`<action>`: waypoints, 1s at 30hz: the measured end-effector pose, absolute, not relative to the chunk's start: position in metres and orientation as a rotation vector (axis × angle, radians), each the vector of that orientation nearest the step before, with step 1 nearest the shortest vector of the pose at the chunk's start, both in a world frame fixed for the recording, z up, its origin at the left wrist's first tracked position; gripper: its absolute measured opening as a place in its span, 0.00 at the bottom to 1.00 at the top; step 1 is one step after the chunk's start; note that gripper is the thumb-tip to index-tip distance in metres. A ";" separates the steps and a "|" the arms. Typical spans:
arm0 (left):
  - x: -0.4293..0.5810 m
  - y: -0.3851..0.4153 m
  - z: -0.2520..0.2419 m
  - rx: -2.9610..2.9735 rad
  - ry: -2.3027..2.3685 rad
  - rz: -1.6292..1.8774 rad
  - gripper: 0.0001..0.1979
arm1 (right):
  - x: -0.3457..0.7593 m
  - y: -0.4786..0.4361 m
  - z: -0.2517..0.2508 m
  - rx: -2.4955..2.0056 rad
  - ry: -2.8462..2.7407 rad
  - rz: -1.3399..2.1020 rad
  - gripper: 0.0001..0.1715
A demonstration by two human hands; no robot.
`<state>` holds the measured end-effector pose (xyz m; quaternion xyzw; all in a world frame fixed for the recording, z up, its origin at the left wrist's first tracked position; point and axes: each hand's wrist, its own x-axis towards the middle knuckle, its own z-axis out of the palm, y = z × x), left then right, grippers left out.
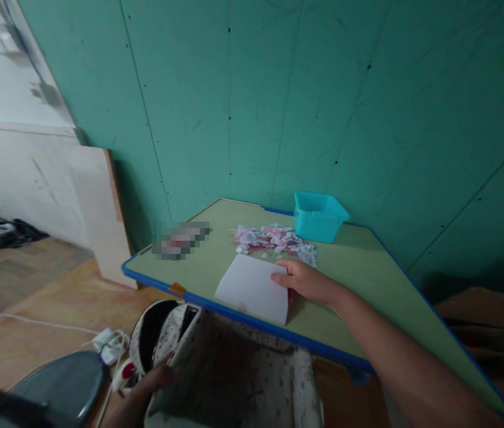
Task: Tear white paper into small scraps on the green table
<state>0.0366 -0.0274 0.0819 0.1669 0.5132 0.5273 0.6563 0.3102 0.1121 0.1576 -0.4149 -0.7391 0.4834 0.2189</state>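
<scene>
My right hand (299, 279) pinches the right edge of a white sheet of paper (252, 288), thumb on top, above the front part of the table. The sheet bends slightly, and whether it is one layer or several I cannot tell. Just behind it lies a loose heap of small white and pinkish paper scraps (270, 238). Below the table's front edge my left hand (163, 375) is closed on the left rim of an open patterned fabric bag (243, 368). The bag's inside is dark, and its contents cannot be made out.
A turquoise plastic basket (321, 219) stands at the back of the pale green, blue-edged table (345, 291), against a green wall (256, 107). A blurred-out item (183, 239) lies on its left side. On the floor are a grey stool seat (62, 389) and a power strip (109, 345) with cables.
</scene>
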 end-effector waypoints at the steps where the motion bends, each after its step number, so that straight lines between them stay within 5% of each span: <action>1: 0.033 -0.026 0.076 0.391 1.173 1.219 0.05 | 0.310 0.112 0.159 -1.147 -2.049 1.340 0.13; 11: 0.037 -0.017 0.055 0.235 1.197 1.097 0.07 | 0.312 0.116 0.154 -1.131 -2.046 1.424 0.16; 15: 0.039 -0.002 0.058 -0.087 1.437 0.967 0.20 | 0.313 0.115 0.156 -1.108 -2.031 1.462 0.17; 30: 0.040 -0.030 0.070 0.187 1.079 1.100 0.31 | 0.308 0.107 0.162 -1.031 -1.995 1.483 0.17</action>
